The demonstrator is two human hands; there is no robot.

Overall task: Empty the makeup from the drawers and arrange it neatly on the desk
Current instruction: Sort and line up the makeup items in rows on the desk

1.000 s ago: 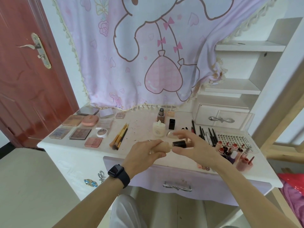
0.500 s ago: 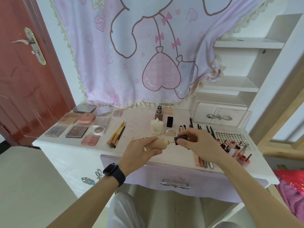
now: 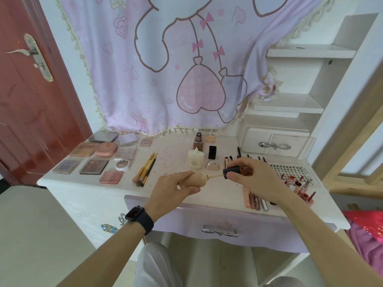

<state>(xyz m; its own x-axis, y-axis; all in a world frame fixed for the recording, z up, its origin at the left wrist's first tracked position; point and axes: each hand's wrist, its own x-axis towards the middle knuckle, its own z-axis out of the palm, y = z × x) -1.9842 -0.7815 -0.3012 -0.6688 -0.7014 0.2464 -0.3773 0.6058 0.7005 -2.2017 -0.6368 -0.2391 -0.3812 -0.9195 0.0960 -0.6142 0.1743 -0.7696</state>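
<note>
Fingers [image 3: 184, 175] of the left hand [image 3: 171, 189] curl around one beige bottle [image 3: 198, 179]; the right hand [image 3: 256, 180] pinches its one dark cap [image 3: 231, 171]. Two upright bottles [image 3: 195, 160] stand on the desk [image 3: 176, 154] behind.

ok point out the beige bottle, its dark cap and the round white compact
beige bottle [image 3: 199, 179], head view, on its rounded shoulder below the neck
dark cap [image 3: 231, 170], head view, on the cap's side wall
round white compact [image 3: 122, 164], head view, on the middle of its lid
</note>
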